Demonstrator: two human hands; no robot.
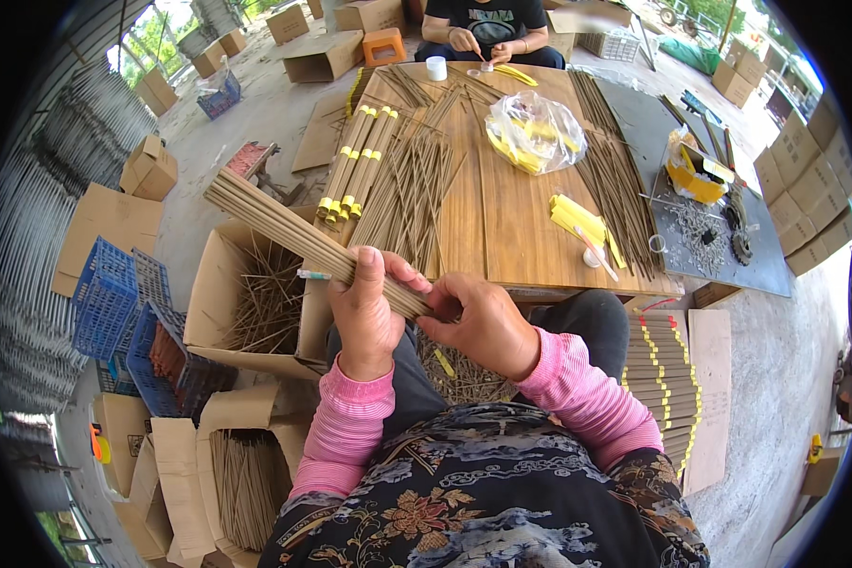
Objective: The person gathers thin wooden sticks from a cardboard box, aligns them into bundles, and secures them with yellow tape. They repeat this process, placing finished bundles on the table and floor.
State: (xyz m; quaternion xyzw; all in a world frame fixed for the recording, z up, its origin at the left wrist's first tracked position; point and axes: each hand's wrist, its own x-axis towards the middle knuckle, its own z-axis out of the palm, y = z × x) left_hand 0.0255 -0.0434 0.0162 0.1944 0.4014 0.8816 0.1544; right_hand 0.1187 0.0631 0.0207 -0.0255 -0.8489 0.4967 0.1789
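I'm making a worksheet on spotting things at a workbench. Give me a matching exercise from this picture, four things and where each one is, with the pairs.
Things
1. bundle of sticks
2. clear plastic bag
3. orange stool
4. yellow box

Places
A. on the dark board at the right
B. in the left hand, with the right hand at its lower end
C. on the wooden table
D. on the floor, beyond the table's far left corner

Right pairs: 1-B, 2-C, 3-D, 4-A
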